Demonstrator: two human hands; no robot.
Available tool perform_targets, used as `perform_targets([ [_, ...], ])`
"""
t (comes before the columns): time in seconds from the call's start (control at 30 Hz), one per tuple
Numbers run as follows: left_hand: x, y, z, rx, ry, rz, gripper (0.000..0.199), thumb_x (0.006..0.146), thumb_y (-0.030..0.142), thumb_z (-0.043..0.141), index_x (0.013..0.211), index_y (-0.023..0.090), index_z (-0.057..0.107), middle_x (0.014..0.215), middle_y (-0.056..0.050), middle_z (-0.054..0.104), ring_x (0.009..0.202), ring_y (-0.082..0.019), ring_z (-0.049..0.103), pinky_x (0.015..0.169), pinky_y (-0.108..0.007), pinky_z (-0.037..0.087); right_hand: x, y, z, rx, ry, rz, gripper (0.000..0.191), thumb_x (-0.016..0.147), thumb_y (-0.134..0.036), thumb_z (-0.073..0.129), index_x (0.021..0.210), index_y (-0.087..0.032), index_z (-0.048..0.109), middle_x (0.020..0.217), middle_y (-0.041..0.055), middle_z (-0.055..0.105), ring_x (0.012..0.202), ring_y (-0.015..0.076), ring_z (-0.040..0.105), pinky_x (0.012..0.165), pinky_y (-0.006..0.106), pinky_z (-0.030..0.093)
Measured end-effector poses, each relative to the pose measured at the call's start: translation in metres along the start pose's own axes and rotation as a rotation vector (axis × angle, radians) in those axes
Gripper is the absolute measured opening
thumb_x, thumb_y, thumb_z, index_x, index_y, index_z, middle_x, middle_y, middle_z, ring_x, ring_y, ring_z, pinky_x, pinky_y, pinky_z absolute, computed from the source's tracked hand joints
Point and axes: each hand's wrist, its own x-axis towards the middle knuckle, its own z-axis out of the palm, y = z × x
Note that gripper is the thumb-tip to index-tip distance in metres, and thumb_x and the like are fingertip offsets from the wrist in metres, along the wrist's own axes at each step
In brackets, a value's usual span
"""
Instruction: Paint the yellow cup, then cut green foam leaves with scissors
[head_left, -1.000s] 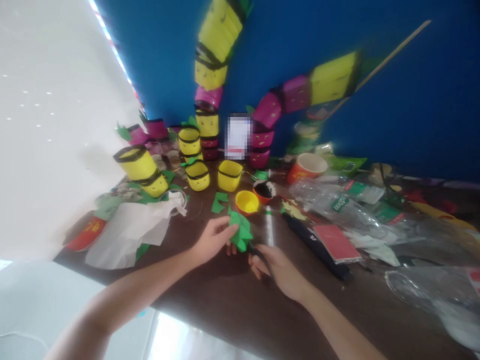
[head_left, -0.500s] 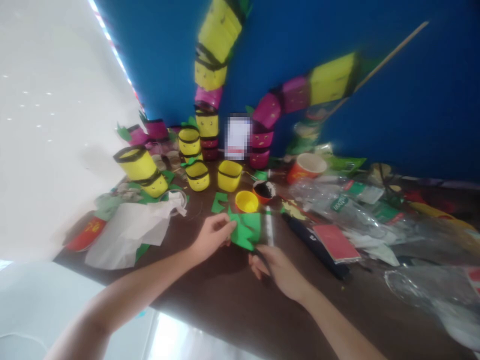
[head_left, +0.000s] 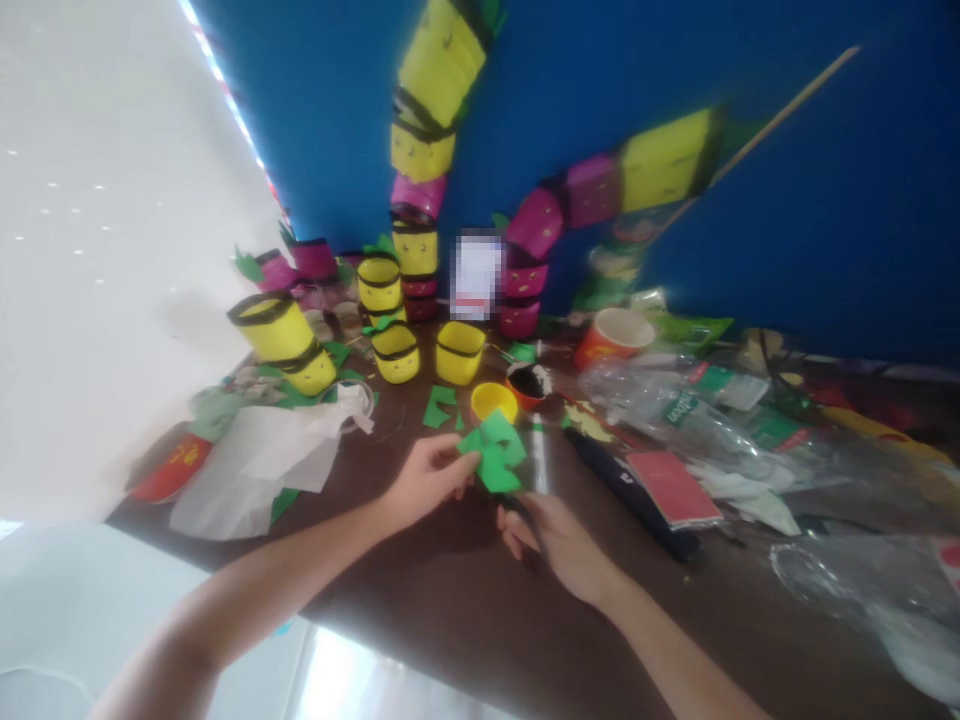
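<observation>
My left hand (head_left: 431, 478) pinches the left edge of a green craft sheet (head_left: 496, 455) that has notched, leaf-like edges. To its right, my right hand (head_left: 551, 535) is closed around the dark handles of scissors (head_left: 520, 508). The blades are hidden behind or at the lower edge of the green sheet. Just beyond the sheet sits a small yellow cup (head_left: 493, 402). A cut green scrap (head_left: 441, 406) lies on the brown table (head_left: 420, 610), left of that cup.
Yellow cups with black bands (head_left: 460, 352) stand farther back, below cup stacks on the blue wall. White paper (head_left: 259, 465) lies at left. On the right are a dark pouch (head_left: 626, 490), a red square packet (head_left: 673, 487), clear plastic bottles (head_left: 697, 420) and a red cup (head_left: 616, 338).
The green sheet has turned in my left hand, its upper part now overlapping the view of the yellow cup. My right hand with the scissors has barely moved.
</observation>
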Motion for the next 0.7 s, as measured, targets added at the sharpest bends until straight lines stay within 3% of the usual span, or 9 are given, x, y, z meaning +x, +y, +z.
perform_targets([
  [0.7,0.0004,-0.0012,-0.0008,0.008,-0.015,-0.027,0.038,0.077,0.049,0.056,0.062,0.014,0.053,0.044,0.004,0.049,0.037,-0.005,0.041,0.037,-0.017,0.029,0.0011,0.0019,-0.0013,-0.041,-0.013,-0.004,0.049,0.068,-0.065,0.057,0.062,-0.018,0.045,0.05,-0.0041,0.044,0.049,0.0089,0.041,0.051,0.023,0.033],
])
